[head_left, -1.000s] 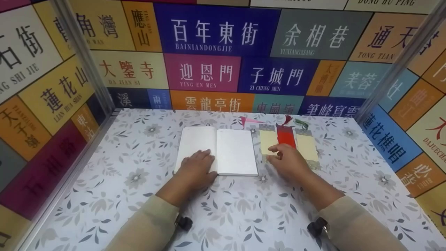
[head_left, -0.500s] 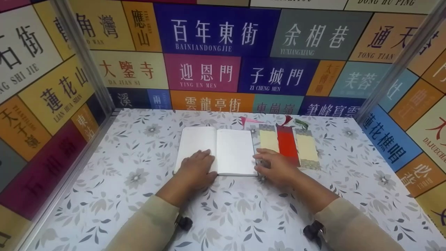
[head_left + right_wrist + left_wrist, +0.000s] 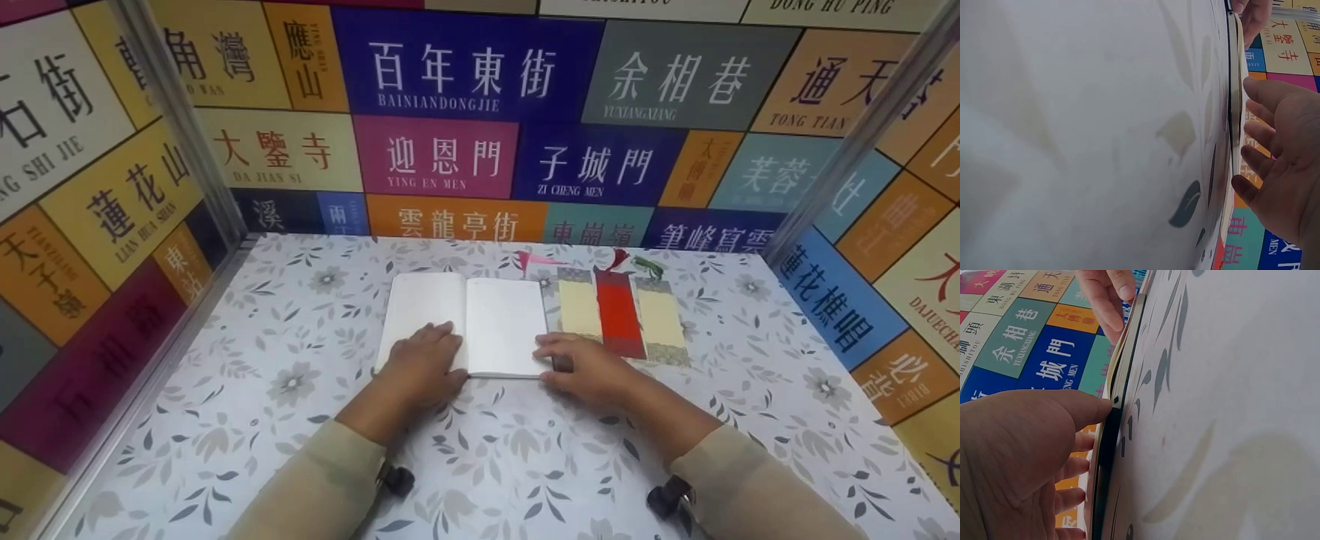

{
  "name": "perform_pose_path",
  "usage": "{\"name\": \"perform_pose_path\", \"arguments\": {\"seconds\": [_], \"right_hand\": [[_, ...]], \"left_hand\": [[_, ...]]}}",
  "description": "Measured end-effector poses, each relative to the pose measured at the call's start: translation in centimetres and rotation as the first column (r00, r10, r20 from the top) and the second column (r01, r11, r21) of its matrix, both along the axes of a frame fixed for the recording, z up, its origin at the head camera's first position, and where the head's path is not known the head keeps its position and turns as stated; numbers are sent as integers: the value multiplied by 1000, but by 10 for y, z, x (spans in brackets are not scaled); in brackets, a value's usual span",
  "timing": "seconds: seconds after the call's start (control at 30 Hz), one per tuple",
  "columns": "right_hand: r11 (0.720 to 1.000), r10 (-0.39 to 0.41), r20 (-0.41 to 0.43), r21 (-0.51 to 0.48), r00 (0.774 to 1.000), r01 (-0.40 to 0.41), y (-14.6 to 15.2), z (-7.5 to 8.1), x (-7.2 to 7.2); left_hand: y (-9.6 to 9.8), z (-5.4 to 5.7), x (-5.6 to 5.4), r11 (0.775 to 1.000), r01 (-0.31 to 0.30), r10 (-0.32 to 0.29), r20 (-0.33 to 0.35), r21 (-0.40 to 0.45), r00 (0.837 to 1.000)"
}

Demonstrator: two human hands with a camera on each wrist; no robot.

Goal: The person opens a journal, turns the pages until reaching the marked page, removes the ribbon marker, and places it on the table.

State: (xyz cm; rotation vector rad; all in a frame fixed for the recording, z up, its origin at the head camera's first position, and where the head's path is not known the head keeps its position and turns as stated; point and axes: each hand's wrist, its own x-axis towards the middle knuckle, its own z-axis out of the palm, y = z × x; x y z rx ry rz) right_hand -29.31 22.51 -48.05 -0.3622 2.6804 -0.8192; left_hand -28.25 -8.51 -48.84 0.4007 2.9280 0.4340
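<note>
A notebook [image 3: 504,319] lies open on the table, with blank white pages facing up. My left hand [image 3: 424,361] rests on its left page, fingers extended; in the left wrist view, the thumb lies at the lower edge near the spine. At the lower right corner of the right page is my right hand [image 3: 589,369], its fingers spread and loosely bent. The right wrist view has those fingertips right at the page edge, holding nothing. Just beyond that hand lie a red bookmark [image 3: 619,311] and two cream bookmarks, a left one [image 3: 579,304] and a right one [image 3: 661,319].
Pink [image 3: 536,260], dark red [image 3: 618,259] and green [image 3: 649,266] tassels lie at the far ends of the bookmarks. A white floral cloth [image 3: 292,442] covers the table. Panels with coloured street-name signs [image 3: 465,60] stand behind it and along both sides.
My right hand has moved left and nearer, from over the bookmarks to the notebook's right edge, uncovering the red bookmark. The left hand stays in place on the page.
</note>
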Motion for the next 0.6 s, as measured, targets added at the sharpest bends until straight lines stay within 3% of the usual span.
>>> {"name": "perform_pose_path", "arguments": {"seconds": [0.2,0.6], "right_hand": [[1000,-10,9,19,1000,10,-1,0,1],[997,26,-50,75,998,-23,-5,-1,2]], "left_hand": [[0,0,0,1000,-6,6,10,3,1000],[-2,-1,-1,1000,16,-16,-14,-3,1000]]}}
